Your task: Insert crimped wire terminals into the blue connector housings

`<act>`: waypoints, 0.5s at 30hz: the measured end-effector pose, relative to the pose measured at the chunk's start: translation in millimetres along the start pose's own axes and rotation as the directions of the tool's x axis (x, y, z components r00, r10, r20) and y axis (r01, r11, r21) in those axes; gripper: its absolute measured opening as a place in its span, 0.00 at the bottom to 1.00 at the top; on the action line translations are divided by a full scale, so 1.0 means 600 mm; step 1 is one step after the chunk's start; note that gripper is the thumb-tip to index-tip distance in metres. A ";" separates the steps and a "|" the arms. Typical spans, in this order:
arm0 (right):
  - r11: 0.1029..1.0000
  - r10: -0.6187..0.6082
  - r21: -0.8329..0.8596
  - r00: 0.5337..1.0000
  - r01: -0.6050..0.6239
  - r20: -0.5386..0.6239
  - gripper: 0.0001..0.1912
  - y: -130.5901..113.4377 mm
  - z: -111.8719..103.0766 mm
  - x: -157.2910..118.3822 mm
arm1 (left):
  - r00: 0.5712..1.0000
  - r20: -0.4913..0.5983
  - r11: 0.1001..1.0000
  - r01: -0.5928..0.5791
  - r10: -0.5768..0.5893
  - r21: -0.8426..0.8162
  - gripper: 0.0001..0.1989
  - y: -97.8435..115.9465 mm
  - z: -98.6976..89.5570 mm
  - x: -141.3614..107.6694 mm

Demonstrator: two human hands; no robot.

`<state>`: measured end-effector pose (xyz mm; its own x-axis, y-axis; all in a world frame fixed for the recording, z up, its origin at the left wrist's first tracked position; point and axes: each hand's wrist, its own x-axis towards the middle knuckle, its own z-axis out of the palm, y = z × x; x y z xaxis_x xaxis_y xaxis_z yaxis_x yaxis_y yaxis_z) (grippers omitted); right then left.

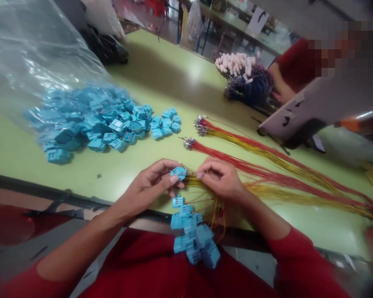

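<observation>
A light-blue connector housing (178, 173) with small red spots is pinched between the thumb and fingers of my left hand (158, 179). Just to its right, my right hand (219, 176) has its thumb and forefinger pressed together on a thin wire whose tip points at the housing. Whether the tip is inside the housing cannot be made out. Below my hands a cluster of blue connectors (192, 231) on wires hangs at the table edge. Bundles of red wires (236, 162) and yellow wires (267, 155) with metal terminals lie behind and right of my right hand.
A large pile of loose blue connectors (93, 120) spreads over the green table (161, 62) at left, partly under a clear plastic bag (34, 49). Pale pink connectors (236, 63) on dark wires lie at the back. Another person's red sleeve (295, 64) shows behind a grey panel (329, 95).
</observation>
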<state>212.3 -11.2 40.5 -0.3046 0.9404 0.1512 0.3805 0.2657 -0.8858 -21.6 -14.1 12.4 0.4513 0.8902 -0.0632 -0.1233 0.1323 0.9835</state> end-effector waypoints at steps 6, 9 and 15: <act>0.979 -0.161 -0.120 0.985 0.167 0.062 0.05 0.002 -0.004 -0.002 | 1.000 0.018 1.000 0.022 -0.022 -0.003 0.16 -0.001 0.004 -0.002; 0.936 -0.252 -0.225 0.961 0.272 0.113 0.06 0.001 -0.010 -0.002 | 1.000 -0.004 0.997 -0.016 0.017 0.070 0.19 -0.004 0.006 -0.002; 0.889 -0.268 -0.331 0.946 0.316 0.183 0.06 -0.001 -0.008 -0.003 | 0.949 0.038 0.847 -0.296 0.312 0.442 0.16 -0.020 0.006 -0.001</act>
<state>216.7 -12.1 43.1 -0.5496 0.7797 0.3000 0.5315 0.6033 -0.5946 -17.4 -17.6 1.2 0.4237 0.8698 0.2529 0.1527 -0.3437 0.9266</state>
